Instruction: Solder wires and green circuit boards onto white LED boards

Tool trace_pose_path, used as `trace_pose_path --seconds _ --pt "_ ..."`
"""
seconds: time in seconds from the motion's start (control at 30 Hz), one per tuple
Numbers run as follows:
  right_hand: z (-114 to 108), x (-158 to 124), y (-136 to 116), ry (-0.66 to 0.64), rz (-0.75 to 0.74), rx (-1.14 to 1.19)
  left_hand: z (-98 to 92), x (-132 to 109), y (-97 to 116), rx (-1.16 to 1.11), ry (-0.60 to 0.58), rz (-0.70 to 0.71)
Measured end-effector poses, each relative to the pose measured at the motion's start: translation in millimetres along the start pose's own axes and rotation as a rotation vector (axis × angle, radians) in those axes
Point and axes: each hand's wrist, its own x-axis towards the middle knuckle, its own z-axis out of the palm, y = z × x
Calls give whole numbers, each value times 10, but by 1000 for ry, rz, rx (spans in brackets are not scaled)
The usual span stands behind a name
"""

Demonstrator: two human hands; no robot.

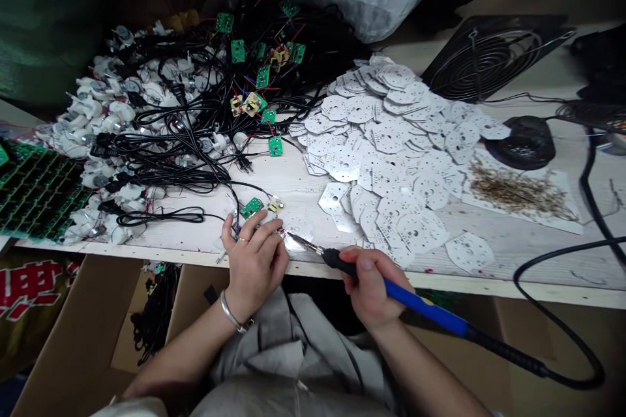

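Observation:
My left hand (254,265) rests at the table's front edge, its fingertips pinching thin coloured wires at a small circuit board. Just beyond those fingers lies a green circuit board (251,208) trailing wires, and a white perforated metal disc (298,228) sits under the work. My right hand (368,288) grips a soldering iron (405,294) with a blue and black handle. Its metal tip (299,242) reaches the wires by my left fingertips. Exactly what the tip touches is hidden by the fingers.
Several white metal LED discs (381,163) lie heaped to the right, beside black cables with green boards (220,124) and white motor parts (102,111). A wire fan guard (484,58) stands behind. The iron's cord (518,353) crosses the open cardboard box (92,313) below the table.

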Motion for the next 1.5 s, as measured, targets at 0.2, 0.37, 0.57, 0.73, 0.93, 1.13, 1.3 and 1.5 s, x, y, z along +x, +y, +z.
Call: trace_pose_path --seconds 0.2,0.37,0.57,0.73,0.93,1.13,1.3,1.5 --pt "-7 20 -43 -36 -12 9 -15 -4 -5 -11 -18 -14" --pt "-30 25 -54 -78 -32 -21 -8 -16 -17 -9 -27 -11" --pt "-25 7 -24 -42 -35 -18 -19 -16 -16 2 -30 -1" --pt "-24 -2 4 -3 -33 25 -18 -11 -7 -2 -30 -9" --pt "-23 -9 32 -20 -34 12 -16 -9 -12 10 -24 5" --pt "-22 0 5 -49 -7 20 -22 -13 -19 13 -43 9" --pt "-23 29 -39 -60 -20 23 -25 -15 -9 8 -34 7" --pt "-30 59 -84 -111 -32 29 -22 -23 -12 18 -44 8"
